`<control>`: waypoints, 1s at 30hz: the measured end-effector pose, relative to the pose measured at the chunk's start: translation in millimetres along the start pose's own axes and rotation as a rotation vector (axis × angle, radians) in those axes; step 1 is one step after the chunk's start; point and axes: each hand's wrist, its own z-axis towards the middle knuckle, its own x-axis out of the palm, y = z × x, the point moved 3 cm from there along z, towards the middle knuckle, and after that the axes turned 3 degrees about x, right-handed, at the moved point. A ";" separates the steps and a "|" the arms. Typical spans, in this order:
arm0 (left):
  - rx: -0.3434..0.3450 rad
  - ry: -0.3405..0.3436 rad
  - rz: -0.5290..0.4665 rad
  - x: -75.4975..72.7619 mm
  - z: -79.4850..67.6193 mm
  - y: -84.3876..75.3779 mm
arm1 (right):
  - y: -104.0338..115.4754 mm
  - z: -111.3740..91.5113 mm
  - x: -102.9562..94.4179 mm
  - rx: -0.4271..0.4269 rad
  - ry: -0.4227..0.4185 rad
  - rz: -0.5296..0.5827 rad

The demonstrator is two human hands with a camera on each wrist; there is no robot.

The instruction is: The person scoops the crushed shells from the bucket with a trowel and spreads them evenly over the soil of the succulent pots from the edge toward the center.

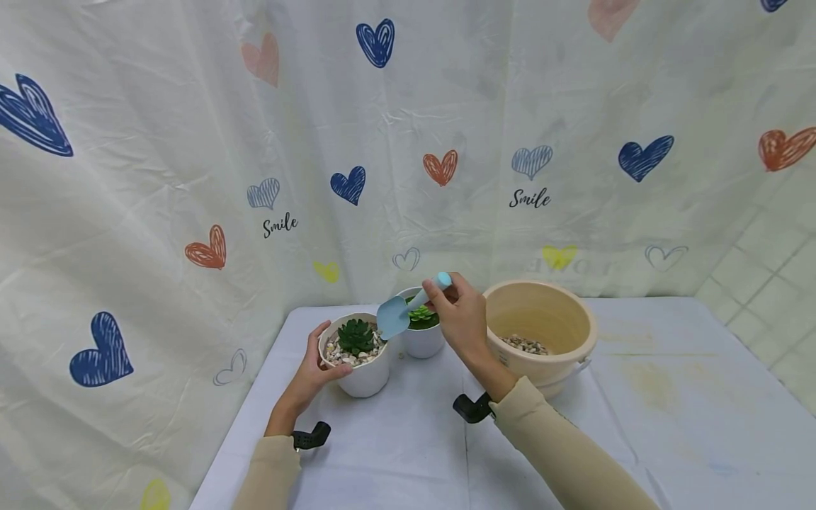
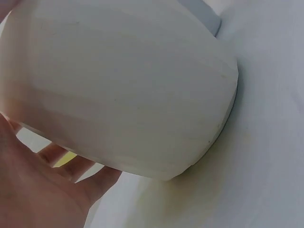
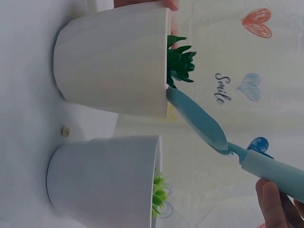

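Note:
A blue hand trowel (image 1: 393, 316) is gripped by its handle in my right hand (image 1: 460, 312). Its blade tilts down over the rim of a white flowerpot (image 1: 366, 379), its tip at the dark green succulent (image 3: 180, 61). Pale pebbles (image 1: 336, 351) surround that plant. My left hand (image 1: 312, 372) holds the same pot from the left, thumb at the front of the rim and fingers round the far side. In the left wrist view the pot's wall (image 2: 128, 90) fills most of the picture, and the plant is hidden there.
A second white flowerpot (image 1: 423, 343) with a bright green succulent (image 3: 159, 194) stands just behind and to the right. Right of it is a beige bucket (image 1: 542, 290) with some pebbles (image 1: 525, 345) at the bottom. A single pebble (image 3: 65, 131) lies on the white-covered table (image 1: 669, 411).

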 end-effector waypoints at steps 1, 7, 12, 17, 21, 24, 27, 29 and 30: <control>0.000 -0.002 0.003 0.1 0.0 -0.3 | -4.9 1.9 0.3 -0.002 -0.002 0.001; 0.007 0.008 0.005 -2.1 0.5 1.9 | -16.7 5.8 -2.5 -0.037 -0.007 -0.006; 0.020 0.019 -0.045 -4.4 0.2 5.1 | -18.0 5.6 -6.1 -0.049 -0.003 -0.010; 0.029 0.029 -0.089 -5.4 0.2 7.4 | -18.4 5.5 -8.0 -0.036 -0.002 0.009; 0.044 0.034 -0.103 -7.8 0.2 8.2 | -16.8 5.6 -9.9 -0.031 0.008 0.072; 0.047 0.037 -0.112 -8.9 -0.6 7.5 | -16.7 6.4 -13.0 -0.028 0.005 0.091; 0.057 0.047 -0.111 -9.6 -0.8 7.4 | -16.8 7.4 -17.7 -0.031 -0.006 0.093; 0.063 0.050 -0.110 -10.9 -0.1 8.7 | -17.3 8.1 -22.2 -0.024 -0.015 0.098; 0.065 0.049 -0.110 -11.7 0.3 9.7 | -17.3 8.3 -24.7 -0.018 -0.017 0.106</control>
